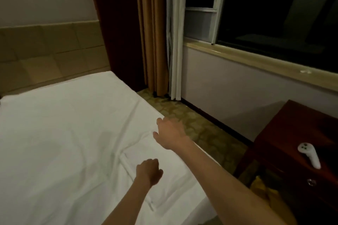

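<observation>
A white sheet (69,133) covers the bed, with creases running toward its right edge. My right hand (171,133) reaches over that edge, fingers bent down into the cloth, and wrinkles gather at its thumb, so it appears to pinch the sheet. My left hand (149,171) is nearer to me, curled into a loose fist just above a raised fold (128,166) in the sheet. Its fingertips are hidden behind the back of the hand, and no cloth shows in its grip.
A padded tan headboard (54,56) stands at the bed's far end. Brown and white curtains (161,33) hang beside a dark window (274,14). A strip of patterned carpet (201,129) separates the bed from a dark wooden nightstand (285,133), which bears a white controller (309,153).
</observation>
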A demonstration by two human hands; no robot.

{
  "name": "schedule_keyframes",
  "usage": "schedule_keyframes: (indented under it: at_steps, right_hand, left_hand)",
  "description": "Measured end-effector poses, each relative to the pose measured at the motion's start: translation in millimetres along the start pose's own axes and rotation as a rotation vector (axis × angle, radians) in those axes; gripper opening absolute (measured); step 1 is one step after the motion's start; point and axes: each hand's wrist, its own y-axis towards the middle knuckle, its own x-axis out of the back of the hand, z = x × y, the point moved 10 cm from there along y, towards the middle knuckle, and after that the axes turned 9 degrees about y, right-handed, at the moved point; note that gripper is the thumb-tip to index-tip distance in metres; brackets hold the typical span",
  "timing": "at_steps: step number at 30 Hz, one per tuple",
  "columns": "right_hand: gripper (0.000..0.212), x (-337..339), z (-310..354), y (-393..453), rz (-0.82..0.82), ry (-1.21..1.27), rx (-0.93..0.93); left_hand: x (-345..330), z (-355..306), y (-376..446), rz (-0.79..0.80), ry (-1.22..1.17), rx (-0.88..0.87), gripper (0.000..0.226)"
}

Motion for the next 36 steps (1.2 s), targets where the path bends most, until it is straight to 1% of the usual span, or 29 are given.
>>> schedule_keyframes:
  at_steps: [2,5,11,14,16,19,22,24,27,31,33,35,36]
  right_hand:
    - [0.042,-10.0,-11.3,13.5,0.059,-0.021,0.065]
    - [0.042,-42.7,-31.1,32.0,0.162,-0.034,0.115]
    - [0.049,-142.9,-78.9,47.0,0.432,-0.069,0.097]
    - [0.047,-174.4,-95.8,67.5,0.468,-0.061,0.065]
    - [0.044,-192.5,-101.5,85.5,0.491,-0.052,0.059]
    - [0.041,-222.3,-112.9,114.4,0.528,-0.028,0.057]
    - [0.043,-260.8,-133.6,148.1,0.610,0.021,0.019]
    - [0.047,-292.8,-153.6,179.0,0.644,0.076,-0.030]
    - [0.055,-342.6,-191.2,228.2,0.702,0.114,-0.114]
    - [0.066,-395.4,-228.1,281.4,0.671,0.228,-0.228]
    - [0.071,-423.7,-248.9,297.3,0.652,0.350,-0.343]
    - [0.076,-454.3,-273.2,299.9,0.659,0.537,-0.534]
    - [0.079,-468.0,-282.6,298.0,0.671,0.604,-0.595]
  left_hand:
    - [-4.6,-19.8,12.6,0.031,-0.029,0.043,0.037]
    - [7.0,-20.1,28.1,-0.007,-0.079,0.132,0.035]
    - [51.2,42.5,59.5,-0.113,-0.130,0.292,0.039]
    - [66.6,73.4,86.5,-0.149,-0.136,0.330,0.038]
    - [60.4,90.8,106.5,-0.139,-0.171,0.359,0.037]
    - [22.6,107.5,130.7,-0.063,-0.261,0.405,0.037]
    - [-44.6,121.3,150.6,0.079,-0.337,0.480,0.041]
    - [-92.9,133.5,164.6,0.178,-0.367,0.539,0.046]
    - [-155.7,147.2,189.7,0.278,-0.398,0.631,0.055]
    - [-229.8,153.3,220.2,0.345,-0.496,0.760,0.069]
    - [-264.4,150.7,232.1,0.348,-0.689,0.837,0.080]
    - [-296.5,147.8,242.1,0.320,-0.990,0.941,0.087]
    - [-309.8,147.7,243.2,0.284,-1.142,1.026,0.089]
